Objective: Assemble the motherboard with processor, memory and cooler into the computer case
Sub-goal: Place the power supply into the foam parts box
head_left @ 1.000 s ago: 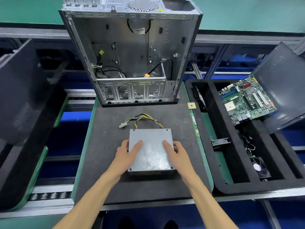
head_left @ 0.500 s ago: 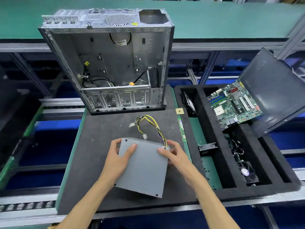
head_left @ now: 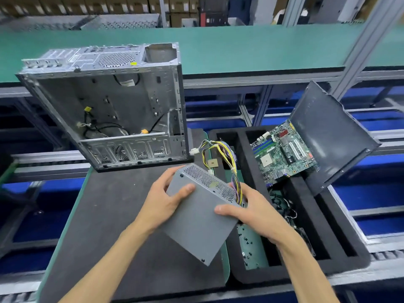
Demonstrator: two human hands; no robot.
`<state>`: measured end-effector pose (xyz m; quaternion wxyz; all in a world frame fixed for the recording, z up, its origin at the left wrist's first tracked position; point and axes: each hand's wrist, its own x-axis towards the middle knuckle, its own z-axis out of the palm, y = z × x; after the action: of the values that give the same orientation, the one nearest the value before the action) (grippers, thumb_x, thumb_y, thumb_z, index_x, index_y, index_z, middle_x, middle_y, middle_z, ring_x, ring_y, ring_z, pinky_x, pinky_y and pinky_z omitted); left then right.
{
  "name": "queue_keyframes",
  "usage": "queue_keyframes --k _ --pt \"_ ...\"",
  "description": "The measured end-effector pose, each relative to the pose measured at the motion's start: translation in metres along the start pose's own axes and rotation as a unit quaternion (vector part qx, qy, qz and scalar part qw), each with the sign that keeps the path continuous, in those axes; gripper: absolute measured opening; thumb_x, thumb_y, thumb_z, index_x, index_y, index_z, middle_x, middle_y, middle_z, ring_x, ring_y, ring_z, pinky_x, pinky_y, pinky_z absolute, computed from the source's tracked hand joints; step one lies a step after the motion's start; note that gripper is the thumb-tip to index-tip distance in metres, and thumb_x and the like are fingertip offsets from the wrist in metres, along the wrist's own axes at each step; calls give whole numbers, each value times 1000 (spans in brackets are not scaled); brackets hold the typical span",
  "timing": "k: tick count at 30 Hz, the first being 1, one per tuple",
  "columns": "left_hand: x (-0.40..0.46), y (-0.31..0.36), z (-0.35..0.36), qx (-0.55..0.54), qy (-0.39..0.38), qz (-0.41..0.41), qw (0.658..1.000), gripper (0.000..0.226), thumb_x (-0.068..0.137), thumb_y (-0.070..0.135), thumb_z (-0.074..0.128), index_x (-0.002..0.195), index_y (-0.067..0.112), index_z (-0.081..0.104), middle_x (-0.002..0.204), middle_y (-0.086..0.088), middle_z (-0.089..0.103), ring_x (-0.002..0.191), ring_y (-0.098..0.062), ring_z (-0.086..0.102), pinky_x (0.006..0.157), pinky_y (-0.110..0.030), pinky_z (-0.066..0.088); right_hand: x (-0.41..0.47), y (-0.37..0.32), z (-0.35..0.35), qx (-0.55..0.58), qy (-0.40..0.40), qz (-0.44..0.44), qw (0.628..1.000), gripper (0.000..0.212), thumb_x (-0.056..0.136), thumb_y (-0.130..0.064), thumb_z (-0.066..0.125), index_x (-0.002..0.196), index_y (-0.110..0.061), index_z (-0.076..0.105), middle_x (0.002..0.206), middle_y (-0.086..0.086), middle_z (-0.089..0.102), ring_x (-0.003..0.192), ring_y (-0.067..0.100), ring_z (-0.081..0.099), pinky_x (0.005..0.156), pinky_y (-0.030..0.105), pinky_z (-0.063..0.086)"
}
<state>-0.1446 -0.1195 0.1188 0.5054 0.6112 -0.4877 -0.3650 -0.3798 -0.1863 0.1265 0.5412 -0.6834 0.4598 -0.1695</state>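
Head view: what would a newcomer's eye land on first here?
Both hands, left hand and right hand, hold a grey power supply tilted above the black mat, its wire bundle trailing. Behind stands the open computer case; the motherboard leans in the foam tray on the right.

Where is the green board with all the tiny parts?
On the right, the motherboard leans in the black foam tray, against a dark panel.

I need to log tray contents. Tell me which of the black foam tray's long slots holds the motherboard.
The right slot of the foam tray: the green motherboard leans in its far end. The left slot holds only a narrow green strip.
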Motion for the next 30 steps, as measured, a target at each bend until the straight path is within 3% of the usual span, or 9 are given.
queue_keyframes --k 3,5,8,11,13,15,18,23,30 --pt "29 14 12 39 -33 13 999 37 80 64 61 113 46 61 113 24 66 102 5 62 76 -5 43 -2 -3 -12 23 78 -1 997 65 57 -64 82 113 -37 63 105 -23 72 96 -4 67 87 29 52" --pt "47 15 19 38 -38 18 998 38 85 66 53 115 44 60 115 26 65 105 7 60 78 -5 43 1 -4 -16 18 141 8 990 73 52 -68 79 115 -37 60 106 -21 71 95 -9 64 83 19 50" --pt "71 -1 28 24 1 2 1000 26 97 50 47 116 41 62 117 25 65 112 6 58 85 -15 45 8 -2 -22 -2 238 24 971 65 48 -71 75 103 -43 53 105 -24 62 92 -18 55 71 3 41" --pt "92 -27 35 33 -9 -17 999 19 103 28 48 112 32 65 112 17 68 110 0 60 95 -27 46 18 6 -29 -15 322 55 945 84 48 -75 71 118 -36 47 108 -21 52 95 -11 50 76 13 36" --pt "105 -41 40 61 -47 -30 997 17 101 21 52 107 32 65 107 15 69 103 2 61 89 -21 47 26 12 -32 -13 365 71 928 91 50 -76 70 126 -32 45 114 -16 53 99 -12 51 81 15 37" --pt "116 -52 46 79 -75 -40 993 19 99 16 55 105 30 66 104 15 69 96 6 60 80 -14 47 36 18 -33 -9 400 84 913 106 56 -72 74 142 -19 43 130 -7 51 115 5 50 91 24 36" --pt "126 -63 55 96 -104 -58 988 21 98 11 54 101 29 67 100 15 68 87 10 58 76 -12 43 55 27 -34 -1 433 91 897 102 69 -61 81 147 -14 37 132 -5 46 114 9 44 92 27 33" --pt "138 -71 64 116 -126 -82 982 24 97 12 52 95 30 68 100 12 69 78 -3 59 67 -26 45 89 32 -33 -40 441 119 889 96 73 -56 81 145 -12 36 138 3 45 127 22 47 97 40 44" --pt "146 -75 70 138 -130 -94 977 32 97 9 48 96 32 70 97 14 71 83 3 61 66 -16 44 116 47 -23 -168 412 147 883 100 72 -64 75 146 -12 33 136 2 44 128 24 43 90 42 45"
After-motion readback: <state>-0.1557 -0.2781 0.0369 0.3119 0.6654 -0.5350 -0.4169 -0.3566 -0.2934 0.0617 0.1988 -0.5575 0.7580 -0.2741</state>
